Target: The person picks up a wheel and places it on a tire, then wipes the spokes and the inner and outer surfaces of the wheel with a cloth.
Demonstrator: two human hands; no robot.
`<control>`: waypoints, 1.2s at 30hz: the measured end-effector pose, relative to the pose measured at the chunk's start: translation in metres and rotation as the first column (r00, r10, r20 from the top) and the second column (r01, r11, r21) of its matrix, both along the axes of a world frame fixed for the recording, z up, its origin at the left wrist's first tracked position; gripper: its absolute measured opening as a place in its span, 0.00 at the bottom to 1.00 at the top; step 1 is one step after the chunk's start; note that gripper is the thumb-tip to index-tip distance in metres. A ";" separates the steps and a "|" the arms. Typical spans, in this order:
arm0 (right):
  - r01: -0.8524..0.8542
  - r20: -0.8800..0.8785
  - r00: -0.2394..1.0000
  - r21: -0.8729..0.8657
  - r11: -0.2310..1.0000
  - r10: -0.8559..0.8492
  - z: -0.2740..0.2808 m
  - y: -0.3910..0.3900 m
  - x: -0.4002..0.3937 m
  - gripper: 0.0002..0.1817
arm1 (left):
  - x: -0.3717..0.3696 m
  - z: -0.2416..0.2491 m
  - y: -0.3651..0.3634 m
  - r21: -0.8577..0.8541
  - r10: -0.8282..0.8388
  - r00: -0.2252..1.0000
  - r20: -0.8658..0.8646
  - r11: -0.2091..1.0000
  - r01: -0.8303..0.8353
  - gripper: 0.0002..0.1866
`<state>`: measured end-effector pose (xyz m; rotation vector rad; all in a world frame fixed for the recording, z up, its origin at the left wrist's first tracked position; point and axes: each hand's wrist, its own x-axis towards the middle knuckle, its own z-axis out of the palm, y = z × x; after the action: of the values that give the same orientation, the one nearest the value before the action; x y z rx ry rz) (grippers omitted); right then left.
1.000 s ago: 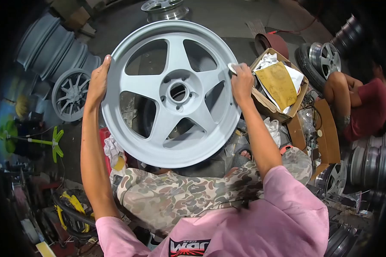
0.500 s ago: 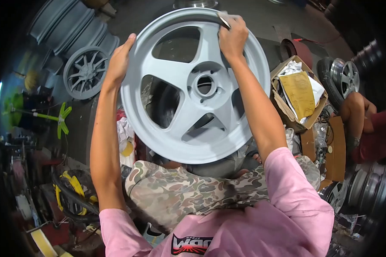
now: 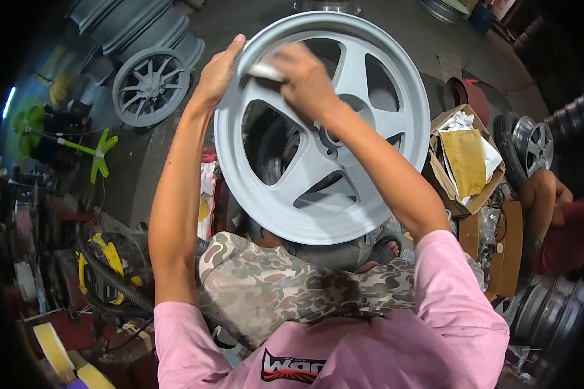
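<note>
A light grey five-spoke wheel rim [image 3: 308,170] stands tilted in front of my lap and camouflage trousers. My left hand [image 3: 219,74] grips its outer edge at the upper left, thumb pointing up and the other fingers mostly hidden behind. Blurred by motion, my right hand [image 3: 305,78] is closed over a small whitish pad [image 3: 267,71]. The pad lies against the inner side of the rim's upper left, near the end of a spoke. I cannot make out exactly what kind of pad it is.
Grey wheels [image 3: 150,87] are stacked at the upper left, near a green fan-like stand [image 3: 100,154]. A cardboard box [image 3: 467,159] of papers stands on the right, beside another person's bent leg [image 3: 544,201]. A yellow-and-black hose [image 3: 113,275] lies at lower left.
My right hand has swept with the pad from the rim's upper right to its upper left. The view has shifted, so the wheel appears further right; my left hand still grips its edge.
</note>
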<state>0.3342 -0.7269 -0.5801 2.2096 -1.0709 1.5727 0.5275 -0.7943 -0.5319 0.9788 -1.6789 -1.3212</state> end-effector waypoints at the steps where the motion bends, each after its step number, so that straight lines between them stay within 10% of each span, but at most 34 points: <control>1: -0.096 -0.120 0.988 0.009 0.995 0.096 0.002 0.016 0.011 0.15 | 0.001 0.002 0.001 0.067 -0.048 0.999 -0.010 0.997 0.049 0.31; 3: -0.144 -0.434 0.893 -0.022 0.989 0.120 0.000 0.026 0.017 0.08 | -0.002 0.002 0.000 -0.009 0.014 0.999 -0.049 1.000 -0.015 0.31; 9: 0.044 -0.214 0.976 0.033 0.998 -0.036 0.008 0.000 -0.012 0.19 | -0.007 0.001 0.003 -0.089 0.005 0.999 0.035 0.996 -0.002 0.32; 15: -0.267 -0.481 0.860 -0.139 0.954 0.171 0.001 0.016 0.020 0.16 | 0.002 0.001 -0.004 -0.013 -0.064 0.996 0.058 0.998 0.065 0.32; 23: 0.362 -0.047 0.932 0.091 0.928 -0.359 -0.001 -0.027 -0.060 0.25 | -0.007 0.011 0.015 -0.121 -0.027 0.998 0.059 0.992 0.034 0.32; 29: -0.118 -0.324 0.944 -0.173 0.978 0.057 0.010 -0.005 0.005 0.09 | -0.001 0.011 0.009 -0.017 -0.080 0.979 0.187 0.996 0.085 0.31; 31: 0.044 -0.269 0.961 -0.087 0.995 -0.066 0.006 -0.016 -0.029 0.23 | -0.004 0.010 0.013 -0.149 -0.098 0.990 0.098 0.982 0.112 0.31; 36: 0.563 -0.096 0.826 0.185 0.806 -0.555 -0.026 -0.002 -0.144 0.19 | -0.007 0.005 0.009 -0.175 -0.090 0.993 0.082 0.979 0.103 0.30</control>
<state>0.1899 -0.7286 -0.6063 1.7661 -1.7423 1.1901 0.5205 -0.7855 -0.5272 0.8594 -1.8869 -1.1833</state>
